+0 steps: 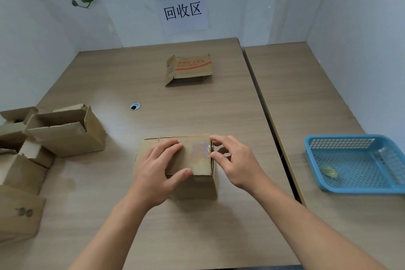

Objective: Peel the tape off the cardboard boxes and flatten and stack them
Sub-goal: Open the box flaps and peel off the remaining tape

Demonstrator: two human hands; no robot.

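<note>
Two wood-grain tables meet along a seam in the right half of the frame. The left table has a cable hole. It carries a flattened box at upper centre, a taped box standing at lower centre, and open boxes crowded at the left edge. The right table carries a blue basket at the right edge.

Smooth wood-grain table, faintly shiny. At its front edge a box of matt brown cardboard, glossy clear tape across the top. Same dull cardboard at the left edge, open boxes, and at the far edge, a red-printed flat box. Blue plastic mesh basket. White paper sign.
</note>
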